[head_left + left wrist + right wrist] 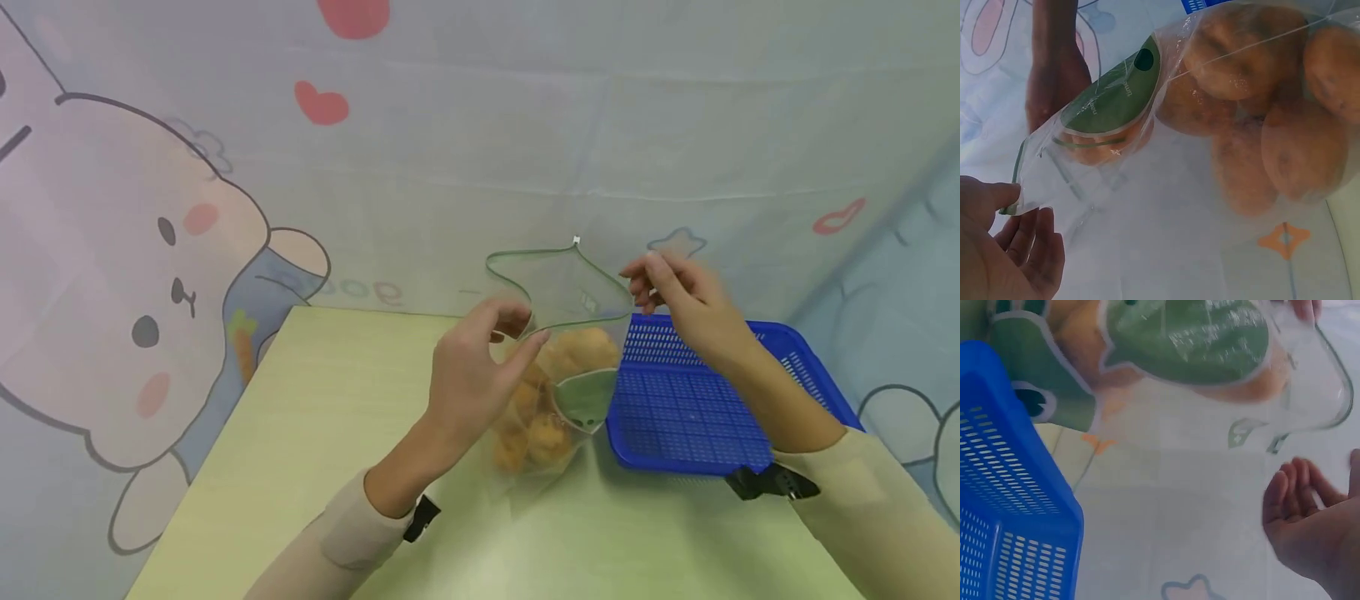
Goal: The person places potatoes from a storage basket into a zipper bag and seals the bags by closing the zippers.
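A clear zip bag (585, 322) holds several brown, round potatoes (1307, 150); its mouth gapes, edged by a green strip with a small slider (576, 241) at the far side. Green printed patches (1191, 344) mark the bag's face. My left hand (476, 371) pinches the bag's rim between thumb and fingers, as the left wrist view shows. Beside the opposite end of the mouth is my right hand (697, 308), its fingers loosely bent; the right wrist view shows it apart from the bag with nothing in it.
Right of the bag, a blue plastic basket (675, 467) with slotted walls rests on the pale yellow table (360, 400). A printed cloth (450, 125) with cartoon figures and hearts hangs behind the table.
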A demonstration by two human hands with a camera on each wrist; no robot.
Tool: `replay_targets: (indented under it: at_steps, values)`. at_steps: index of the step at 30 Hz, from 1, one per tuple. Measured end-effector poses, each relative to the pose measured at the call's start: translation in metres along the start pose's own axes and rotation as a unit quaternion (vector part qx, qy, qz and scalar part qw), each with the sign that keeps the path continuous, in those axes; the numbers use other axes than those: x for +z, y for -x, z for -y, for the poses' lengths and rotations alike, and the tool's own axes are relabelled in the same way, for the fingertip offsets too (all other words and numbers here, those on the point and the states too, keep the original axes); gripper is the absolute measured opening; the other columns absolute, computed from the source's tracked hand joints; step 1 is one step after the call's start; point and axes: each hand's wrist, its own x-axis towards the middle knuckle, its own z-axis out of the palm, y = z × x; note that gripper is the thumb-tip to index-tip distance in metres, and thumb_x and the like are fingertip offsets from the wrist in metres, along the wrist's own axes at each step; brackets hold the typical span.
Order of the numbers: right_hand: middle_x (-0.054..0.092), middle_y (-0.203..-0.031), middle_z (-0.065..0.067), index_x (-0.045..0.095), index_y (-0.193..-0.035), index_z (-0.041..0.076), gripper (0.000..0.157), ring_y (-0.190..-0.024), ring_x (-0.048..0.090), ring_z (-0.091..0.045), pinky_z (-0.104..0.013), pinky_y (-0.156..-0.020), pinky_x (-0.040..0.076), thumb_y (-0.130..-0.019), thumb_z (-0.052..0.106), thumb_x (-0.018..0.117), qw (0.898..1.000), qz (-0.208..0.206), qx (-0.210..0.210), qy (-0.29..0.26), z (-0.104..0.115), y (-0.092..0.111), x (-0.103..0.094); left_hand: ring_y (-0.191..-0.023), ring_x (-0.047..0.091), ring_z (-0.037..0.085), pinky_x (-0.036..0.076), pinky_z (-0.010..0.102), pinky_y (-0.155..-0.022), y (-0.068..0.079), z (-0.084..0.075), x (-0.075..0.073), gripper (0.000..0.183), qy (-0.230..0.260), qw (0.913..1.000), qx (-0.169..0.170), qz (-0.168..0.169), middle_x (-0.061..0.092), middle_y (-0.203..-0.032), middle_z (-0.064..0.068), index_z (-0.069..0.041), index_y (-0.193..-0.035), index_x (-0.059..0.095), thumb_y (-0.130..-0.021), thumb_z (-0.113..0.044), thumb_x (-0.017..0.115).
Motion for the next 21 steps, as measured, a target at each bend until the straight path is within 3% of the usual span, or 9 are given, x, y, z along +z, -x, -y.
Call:
replay_targets:
  at_steps: [2,5,8,10,12,15,17,21]
  values:
    - [0.062,-0.124,-0.018,0.061,-0.138,0.002,0.044,-0.109,0.061,-0.024,-0.030,-0.089,0.054,-0.116,0.037,0.044,0.998,0.011,0.055,-0.023,-0.006,-0.017,-0.001,-0.091,0.072,0.015,0.061,0.031,-0.080,-0.001,0.001,-0.001,0.020,0.011,0.9999,-0.002,0.003,0.074,-0.098,0.003,-0.006,-0.106,0.071,-0.094,-0.016,0.084]
    - [0.051,-0.151,-0.013,0.048,-0.154,0.008,0.046,-0.139,0.047,-0.027,-0.043,-0.114,0.042,-0.115,0.032,0.048,0.989,0.070,0.116,-0.068,-0.018,-0.037,-0.002,-0.092,0.072,0.015,0.062,0.029,-0.079,-0.002,0.002,0.000,0.021,0.042,0.9990,-0.007,0.016,0.074,-0.100,0.003,-0.006,-0.107,0.071,-0.094,-0.014,0.084]
    - [0.050,-0.156,-0.009,0.045,-0.158,0.009,0.046,-0.150,0.036,-0.028,-0.054,-0.122,0.029,-0.114,0.022,0.051,0.975,0.114,0.135,-0.136,-0.031,-0.049,0.000,-0.092,0.073,0.014,0.062,0.026,-0.078,-0.004,0.003,0.002,0.022,0.084,0.9954,-0.020,0.042,0.074,-0.102,0.003,-0.006,-0.110,0.071,-0.094,-0.013,0.084]
    - [0.061,-0.143,-0.005,0.057,-0.147,0.010,0.036,-0.145,0.041,-0.027,-0.053,-0.121,0.027,-0.112,0.019,0.055,0.968,0.110,0.128,-0.183,-0.038,-0.053,0.002,-0.092,0.074,0.014,0.063,0.027,-0.077,-0.008,0.003,0.000,0.021,0.105,0.9920,-0.036,0.060,0.075,-0.102,0.003,-0.005,-0.110,0.071,-0.094,-0.012,0.084]
    - [0.070,-0.119,-0.002,0.067,-0.127,0.011,0.019,-0.125,0.054,-0.022,-0.043,-0.112,0.037,-0.110,0.013,0.060,0.966,0.083,0.104,-0.223,-0.042,-0.053,0.005,-0.090,0.075,0.013,0.064,0.030,-0.077,-0.016,0.005,-0.007,0.019,0.117,0.9887,-0.056,0.075,0.077,-0.102,0.003,-0.006,-0.110,0.074,-0.095,-0.013,0.083]
    - [0.069,-0.097,0.003,0.067,-0.103,0.012,0.009,-0.098,0.060,-0.017,-0.031,-0.094,0.049,-0.107,0.006,0.063,0.965,0.041,0.065,-0.252,-0.043,-0.049,0.007,-0.087,0.074,0.013,0.064,0.032,-0.079,-0.031,0.011,-0.027,0.017,0.112,0.9858,-0.092,0.084,0.077,-0.100,0.001,-0.008,-0.111,0.076,-0.097,-0.016,0.081]
    - [0.069,-0.093,0.001,0.066,-0.100,0.006,0.008,-0.086,0.061,-0.017,-0.028,-0.079,0.055,-0.106,0.003,0.063,0.966,0.019,0.038,-0.255,-0.040,-0.044,0.007,-0.086,0.073,0.013,0.063,0.031,-0.079,-0.041,0.019,-0.046,0.016,0.108,0.9837,-0.115,0.086,0.077,-0.099,0.002,-0.010,-0.112,0.077,-0.099,-0.020,0.078]
    - [0.071,-0.091,-0.006,0.065,-0.103,-0.005,0.013,-0.083,0.066,-0.022,-0.030,-0.074,0.059,-0.108,0.007,0.063,0.979,0.010,-0.010,-0.205,-0.026,-0.028,0.002,-0.086,0.070,0.018,0.059,0.028,-0.077,-0.051,0.041,-0.083,0.019,0.109,0.9799,-0.148,0.077,0.075,-0.097,0.006,-0.009,-0.116,0.076,-0.103,-0.022,0.074]
